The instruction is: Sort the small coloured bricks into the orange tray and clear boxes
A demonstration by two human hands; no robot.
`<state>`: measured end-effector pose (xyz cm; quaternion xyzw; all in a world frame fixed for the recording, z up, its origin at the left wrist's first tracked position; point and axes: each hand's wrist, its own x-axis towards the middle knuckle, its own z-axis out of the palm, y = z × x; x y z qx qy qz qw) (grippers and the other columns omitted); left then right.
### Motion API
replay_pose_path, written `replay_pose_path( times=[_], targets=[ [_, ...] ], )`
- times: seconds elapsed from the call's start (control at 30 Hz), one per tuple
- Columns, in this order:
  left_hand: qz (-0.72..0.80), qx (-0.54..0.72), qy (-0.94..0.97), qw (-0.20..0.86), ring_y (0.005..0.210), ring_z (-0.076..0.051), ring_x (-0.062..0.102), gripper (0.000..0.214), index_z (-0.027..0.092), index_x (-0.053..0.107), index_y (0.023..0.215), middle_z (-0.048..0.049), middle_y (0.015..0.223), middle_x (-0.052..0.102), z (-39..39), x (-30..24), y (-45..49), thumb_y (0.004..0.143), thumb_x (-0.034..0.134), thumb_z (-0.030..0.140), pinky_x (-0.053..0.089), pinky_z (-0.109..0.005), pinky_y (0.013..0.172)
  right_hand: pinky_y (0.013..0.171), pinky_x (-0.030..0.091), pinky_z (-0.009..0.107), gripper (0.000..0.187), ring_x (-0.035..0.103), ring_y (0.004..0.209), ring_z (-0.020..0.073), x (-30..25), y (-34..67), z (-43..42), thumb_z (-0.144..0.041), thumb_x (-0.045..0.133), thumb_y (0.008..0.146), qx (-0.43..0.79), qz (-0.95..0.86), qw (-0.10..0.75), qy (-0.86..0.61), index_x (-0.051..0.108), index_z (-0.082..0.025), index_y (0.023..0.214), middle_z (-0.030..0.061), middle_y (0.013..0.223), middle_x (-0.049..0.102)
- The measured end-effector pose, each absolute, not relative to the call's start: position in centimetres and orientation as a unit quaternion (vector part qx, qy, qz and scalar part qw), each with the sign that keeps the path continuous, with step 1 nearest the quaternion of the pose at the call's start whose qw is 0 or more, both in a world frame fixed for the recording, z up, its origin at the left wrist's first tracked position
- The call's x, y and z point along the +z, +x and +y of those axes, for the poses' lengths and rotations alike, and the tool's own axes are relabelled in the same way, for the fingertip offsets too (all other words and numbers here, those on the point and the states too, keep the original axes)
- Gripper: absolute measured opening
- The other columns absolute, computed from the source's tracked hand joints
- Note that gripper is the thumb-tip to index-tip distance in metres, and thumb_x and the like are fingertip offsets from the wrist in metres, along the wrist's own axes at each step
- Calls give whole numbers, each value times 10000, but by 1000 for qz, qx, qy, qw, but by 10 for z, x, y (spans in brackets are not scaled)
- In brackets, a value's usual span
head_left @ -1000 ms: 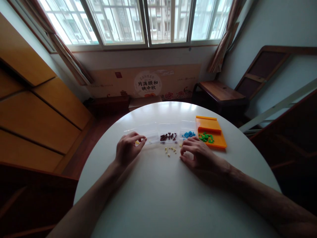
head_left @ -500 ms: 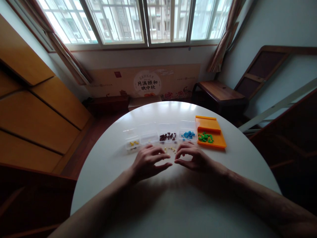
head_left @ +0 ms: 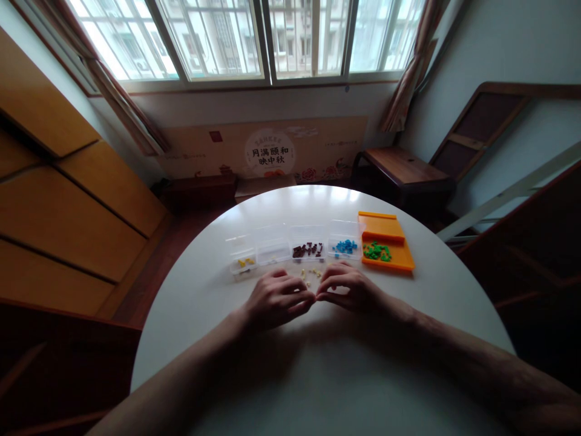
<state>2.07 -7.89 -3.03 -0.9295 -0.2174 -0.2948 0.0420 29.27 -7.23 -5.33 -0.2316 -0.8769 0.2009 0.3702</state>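
My left hand (head_left: 280, 298) and my right hand (head_left: 349, 288) meet fingertip to fingertip above the white table. Both are closed in a pinch. Whatever sits between the fingertips is too small or hidden to name. Just beyond them lie several tiny cream-coloured pieces (head_left: 314, 274) on the tabletop. Behind these, a clear plastic box holds dark brown pieces (head_left: 307, 250). To its right, another clear box has blue pieces (head_left: 345, 247) in it. Green pieces (head_left: 377, 251) rest in an orange tray (head_left: 399, 259) beyond my right hand.
The round white table (head_left: 195, 290) carries everything. At the left of the row stands a clear box with a few yellow pieces (head_left: 246, 262); beside it is another clear box (head_left: 272, 253) with an open lid. A wooden stool (head_left: 406, 166) stands behind the table at the right.
My left hand's fingers have closed from a spread pose. The fingertips of both hands, a little apart before, now come together. The boxes and tray have stayed in place.
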Motion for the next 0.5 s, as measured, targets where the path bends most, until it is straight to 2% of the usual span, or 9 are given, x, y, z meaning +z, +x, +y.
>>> replay_pose_path(
  times=[0.13, 0.3, 0.4, 0.5],
  targets=[
    [-227, -330, -915, 50, 690, -117, 714, 98, 283, 819, 958, 19, 866, 821, -76, -28, 19, 1024, 747, 278, 509, -315, 735, 874, 557, 364, 90, 722, 880, 201, -44, 297, -74, -292, 724, 1068, 149, -870, 378, -279, 772, -240, 1012, 47, 962, 788],
    [-337, -364, -867, 39, 629, -104, 669, 152, 273, 831, 928, 26, 846, 810, -63, -23, 1, 1040, 732, 302, 494, -304, 735, 763, 527, 344, 121, 686, 798, 214, -37, 315, -68, -201, 670, 1039, 36, -849, 356, -389, 740, -225, 944, 47, 867, 741],
    [-424, -378, -821, 54, 568, -103, 593, 209, 252, 833, 895, 20, 824, 787, -55, -20, -13, 1043, 724, 350, 490, -315, 732, 740, 522, 344, 68, 693, 790, 227, -39, 322, -64, -246, 708, 1023, 2, -852, 314, -419, 768, -217, 1014, 54, 878, 739],
    [-497, -392, -772, 65, 586, -123, 578, 227, 239, 832, 859, 10, 814, 764, -49, -18, -22, 1021, 737, 367, 497, -325, 746, 769, 534, 348, 142, 715, 857, 245, -43, 323, -65, -299, 723, 1039, -2, -855, 281, -436, 786, -222, 1141, 76, 989, 769]
  ],
)
